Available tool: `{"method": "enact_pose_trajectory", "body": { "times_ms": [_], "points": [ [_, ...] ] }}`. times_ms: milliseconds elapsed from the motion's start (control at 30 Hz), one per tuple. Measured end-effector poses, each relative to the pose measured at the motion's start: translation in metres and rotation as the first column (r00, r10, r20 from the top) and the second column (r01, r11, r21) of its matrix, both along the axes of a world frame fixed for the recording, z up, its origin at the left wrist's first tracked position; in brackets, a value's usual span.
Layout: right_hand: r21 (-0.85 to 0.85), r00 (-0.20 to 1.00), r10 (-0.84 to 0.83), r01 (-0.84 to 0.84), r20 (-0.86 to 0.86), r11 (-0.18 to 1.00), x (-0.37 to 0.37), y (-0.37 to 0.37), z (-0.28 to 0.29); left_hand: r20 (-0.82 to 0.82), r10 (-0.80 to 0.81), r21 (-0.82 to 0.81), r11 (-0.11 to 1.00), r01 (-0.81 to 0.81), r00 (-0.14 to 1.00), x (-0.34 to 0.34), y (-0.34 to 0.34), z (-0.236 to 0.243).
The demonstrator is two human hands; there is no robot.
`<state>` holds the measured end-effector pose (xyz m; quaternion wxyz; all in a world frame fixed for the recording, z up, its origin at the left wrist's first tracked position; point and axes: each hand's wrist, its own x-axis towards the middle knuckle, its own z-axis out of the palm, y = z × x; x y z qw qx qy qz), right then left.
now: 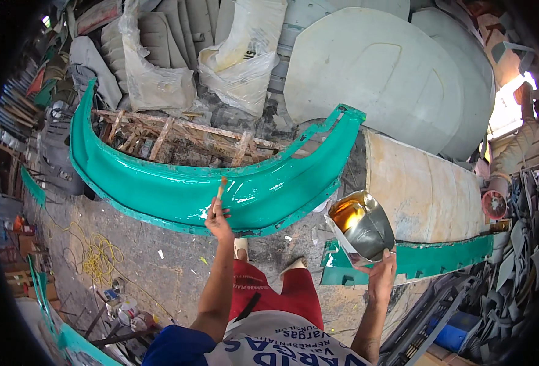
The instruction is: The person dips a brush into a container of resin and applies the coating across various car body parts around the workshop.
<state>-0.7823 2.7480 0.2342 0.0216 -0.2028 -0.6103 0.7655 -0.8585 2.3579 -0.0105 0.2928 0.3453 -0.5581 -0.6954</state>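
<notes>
My left hand (219, 221) grips a wooden-handled brush (219, 193), whose orange-stained tip is at the glossy inner face of a long curved green panel (178, 195) with a ragged rim. The panel lies across a rough wooden frame (159, 139). On the right, my right hand (381, 271) holds a dented, shiny metal can (373, 226) tilted, with amber liquid showing inside. Below the can lies a straighter green piece (431, 257) with notches along it. Part of my right fingers is hidden behind the can.
Large pale shell pieces (373, 73) and plastic-wrapped parts (233, 61) are stacked at the back. A cream slab (422, 189) is at right. A yellow hose (101, 259), small buckets (129, 311) and scrap are on the left floor. Dark long parts and a blue drum (452, 329) are at lower right.
</notes>
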Motion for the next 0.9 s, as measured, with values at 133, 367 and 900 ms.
{"method": "enact_pose_trajectory", "body": {
  "times_ms": [133, 367, 900],
  "points": [
    [-0.068, 0.999, 0.025, -0.021, 0.047, 0.997, -0.003, 0.037, -0.013, 0.118, 0.180, -0.050, 0.983, -0.175, 0.977, -0.004, 0.019, 0.004],
    [0.082, 0.995, 0.102, -0.103, 0.024, 0.991, -0.016, 0.093, -0.014, 0.031, 0.296, -0.200, 0.938, -0.285, 0.955, -0.058, 0.122, -0.023],
    [-0.012, 0.983, 0.155, -0.155, 0.098, 0.988, -0.036, 0.101, -0.026, 0.062, 0.017, -0.305, 0.952, 0.003, 0.998, -0.055, 0.126, -0.006]
  ]
}}
